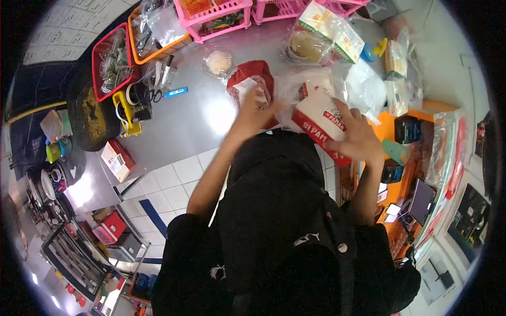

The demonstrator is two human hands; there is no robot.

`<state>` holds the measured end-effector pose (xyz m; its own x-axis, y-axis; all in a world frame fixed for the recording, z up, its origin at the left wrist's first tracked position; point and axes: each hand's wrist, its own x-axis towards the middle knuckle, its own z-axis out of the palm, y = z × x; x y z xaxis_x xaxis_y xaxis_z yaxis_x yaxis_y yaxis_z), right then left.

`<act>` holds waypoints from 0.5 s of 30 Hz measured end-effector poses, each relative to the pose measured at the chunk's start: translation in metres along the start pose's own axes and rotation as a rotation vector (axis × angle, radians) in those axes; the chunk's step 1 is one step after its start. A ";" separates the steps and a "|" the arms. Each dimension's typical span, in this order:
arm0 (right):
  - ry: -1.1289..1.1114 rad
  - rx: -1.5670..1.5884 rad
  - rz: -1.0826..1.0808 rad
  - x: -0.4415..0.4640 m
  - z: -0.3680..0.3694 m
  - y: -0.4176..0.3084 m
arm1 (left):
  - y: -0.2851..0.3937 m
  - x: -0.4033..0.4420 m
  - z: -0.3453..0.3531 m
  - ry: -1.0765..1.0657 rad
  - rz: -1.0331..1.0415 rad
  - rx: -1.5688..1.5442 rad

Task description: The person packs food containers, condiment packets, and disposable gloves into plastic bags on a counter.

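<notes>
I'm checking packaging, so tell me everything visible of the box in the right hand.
The box looks like printed card: pale broad face, red side, lettering partly legible. It appears closed, held slanted at the near edge of the counter. The right hand grips its right end; whether the clear plastic beside it touches is unclear.

The table (190, 121) spans the upper middle of the frame. At its far edge, two trays stand side by side in the upper left, the left tray (96, 68) and the right tray (138, 55), both with packets in them; a basket (215, 22) is right of them. A wrapped tub (219, 62) lies below the basket. Left of the tub are a marker (167, 67) and scissors (155, 96). A bag (250, 79) lies right of and below the tub, a held box (322, 120) right of the bag. A small box (117, 160) sits at the table's near-left edge.
</notes>
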<state>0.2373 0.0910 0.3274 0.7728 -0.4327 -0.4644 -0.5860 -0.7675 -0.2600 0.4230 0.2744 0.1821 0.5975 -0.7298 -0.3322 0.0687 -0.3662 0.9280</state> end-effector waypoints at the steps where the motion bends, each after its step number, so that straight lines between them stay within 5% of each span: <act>1: -0.149 0.098 0.111 0.012 0.002 0.014 | -0.014 0.007 0.026 0.011 0.104 0.080; 2: -0.298 0.204 0.228 0.023 0.008 0.025 | -0.021 0.012 0.040 -0.001 0.115 0.075; 6: -0.265 0.495 0.223 0.067 0.085 0.048 | -0.026 0.009 0.053 0.056 0.160 0.069; 8: -0.065 0.614 0.198 0.083 0.115 0.041 | -0.026 0.001 0.047 0.091 0.132 0.000; 11: 0.131 0.419 0.244 0.101 0.151 0.028 | -0.028 -0.016 0.052 -0.032 0.169 0.099; 15: 0.057 0.304 0.322 0.119 0.178 0.040 | -0.005 -0.027 0.054 -0.378 0.080 -0.096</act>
<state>0.2625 0.0925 0.1108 0.5460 -0.6591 -0.5173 -0.8377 -0.4188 -0.3505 0.3631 0.2650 0.1773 0.2687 -0.9215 -0.2804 0.1194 -0.2570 0.9590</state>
